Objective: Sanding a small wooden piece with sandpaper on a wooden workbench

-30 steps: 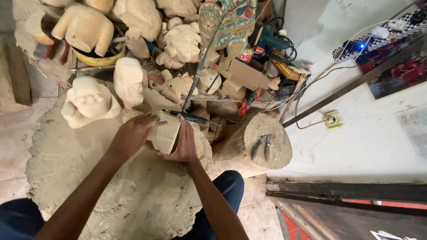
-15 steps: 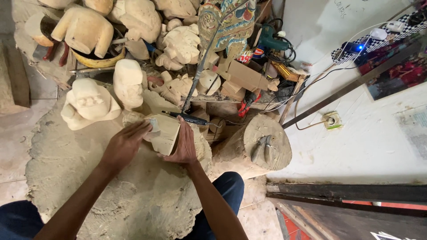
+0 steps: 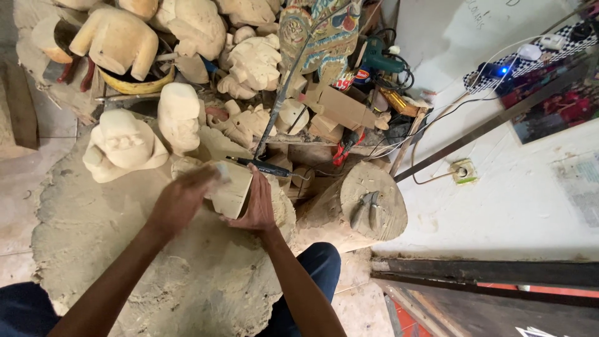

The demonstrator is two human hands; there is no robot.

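A pale block of carved wood [image 3: 234, 190] rests on a big dusty stump [image 3: 156, 262] in front of me. My right hand [image 3: 257, 203] grips the block's right side and steadies it. My left hand [image 3: 181, 198] presses on the block's left face; it is blurred, and something small and pale shows at its fingertips, but I cannot tell what it is. Both forearms reach in from the bottom of the view.
A dark rotary tool [image 3: 262, 166] lies just behind the block. Unfinished wooden heads [image 3: 121, 146] and figures [image 3: 249, 62] crowd the back. A smaller log [image 3: 368, 203] with pliers on top stands to the right, near a wall socket [image 3: 463, 171] and cables.
My left hand has slid back and forth across the block's left face and is now blurred. The right hand and the block have stayed in place.
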